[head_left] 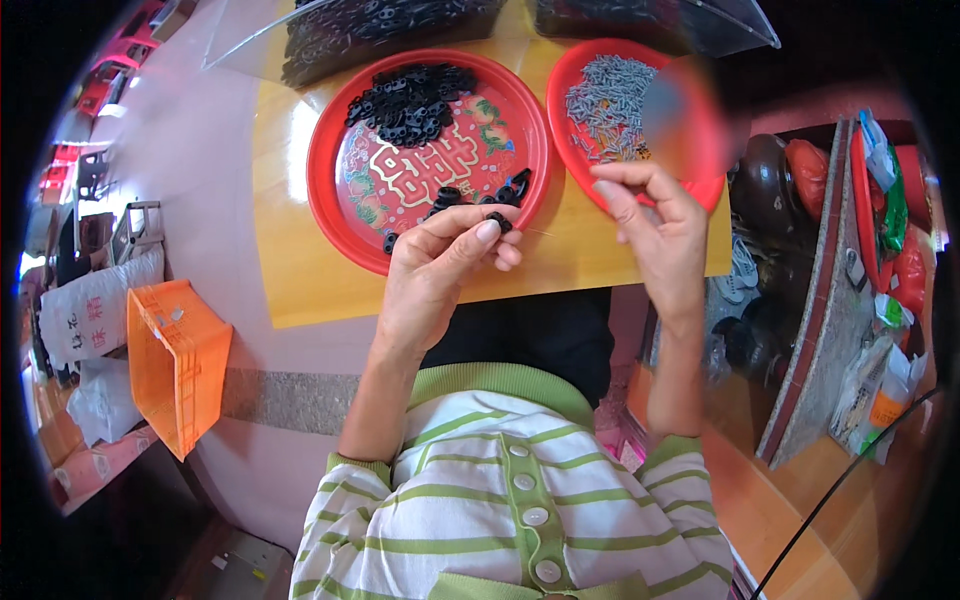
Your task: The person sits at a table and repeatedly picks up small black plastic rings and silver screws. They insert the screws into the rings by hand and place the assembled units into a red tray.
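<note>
My left hand (pixel 432 262) is closed, pinching a small black plastic part (pixel 499 221) between thumb and fingers over the near edge of a round red tray (pixel 322 205). That tray has a printed pattern and bears a heap of similar black parts (pixel 408 105) at its far side, with a few loose ones nearer my fingers. To the right, my right hand (pixel 655 230) is raised at the near rim of a second red tray (pixel 563 140), which holds a pile of grey screws (pixel 612 95). Its thumb and forefinger are drawn together; whatever sits between them is too small to make out.
Clear plastic bins (pixel 390 35) with dark parts stand along the table's (pixel 285 290) far edge. An orange crate (pixel 180 365) is at the left, near a white sack (pixel 100 305). Dark jars (pixel 768 185) and a shelf board (pixel 815 300) are on the right. A blurred patch covers part of the right tray.
</note>
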Tool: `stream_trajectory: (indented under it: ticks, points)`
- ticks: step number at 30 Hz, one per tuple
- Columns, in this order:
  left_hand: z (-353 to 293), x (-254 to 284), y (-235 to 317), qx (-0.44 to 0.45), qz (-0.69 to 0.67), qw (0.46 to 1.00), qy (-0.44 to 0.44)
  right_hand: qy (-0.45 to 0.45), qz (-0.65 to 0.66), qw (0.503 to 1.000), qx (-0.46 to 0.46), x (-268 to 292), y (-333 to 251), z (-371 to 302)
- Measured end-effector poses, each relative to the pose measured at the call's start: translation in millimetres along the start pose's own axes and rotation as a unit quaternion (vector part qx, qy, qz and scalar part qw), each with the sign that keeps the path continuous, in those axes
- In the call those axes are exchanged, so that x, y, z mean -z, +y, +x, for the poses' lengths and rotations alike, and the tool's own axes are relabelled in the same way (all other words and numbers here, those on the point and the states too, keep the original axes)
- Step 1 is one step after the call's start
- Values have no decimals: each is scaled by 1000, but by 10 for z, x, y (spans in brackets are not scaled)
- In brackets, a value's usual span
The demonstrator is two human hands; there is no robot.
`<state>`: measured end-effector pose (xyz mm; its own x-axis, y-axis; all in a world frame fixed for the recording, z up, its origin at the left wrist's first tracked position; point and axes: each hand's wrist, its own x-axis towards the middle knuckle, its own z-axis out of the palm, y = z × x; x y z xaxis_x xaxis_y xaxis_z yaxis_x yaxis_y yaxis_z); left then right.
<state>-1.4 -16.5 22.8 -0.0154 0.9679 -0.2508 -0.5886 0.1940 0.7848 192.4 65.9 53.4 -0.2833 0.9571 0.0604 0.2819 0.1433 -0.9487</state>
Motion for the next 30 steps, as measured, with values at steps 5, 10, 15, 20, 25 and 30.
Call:
stream_trajectory:
  ticks: [5, 10, 15, 20, 25, 30]
  points:
    - [28, 18, 50, 9, -44, 999, 2, -87, 267, 959, -43, -349, -12, -36]
    - [34, 23, 74, -7, -56, 998, 23, -88, 331, 939, -36, -549, 17, -15]
    - [48, -2, 93, -8, -45, 998, 37, -90, 344, 933, -48, -615, 36, -14]
    - [58, -2, 101, -9, -28, 999, 36, -92, 335, 936, -51, -618, 28, -22]
    - [53, 13, 99, -15, -31, 999, 38, -102, 316, 942, -44, -622, 17, -30]
    - [58, 17, 76, -29, -5, 999, 31, -95, 288, 953, -20, -643, 74, -61]
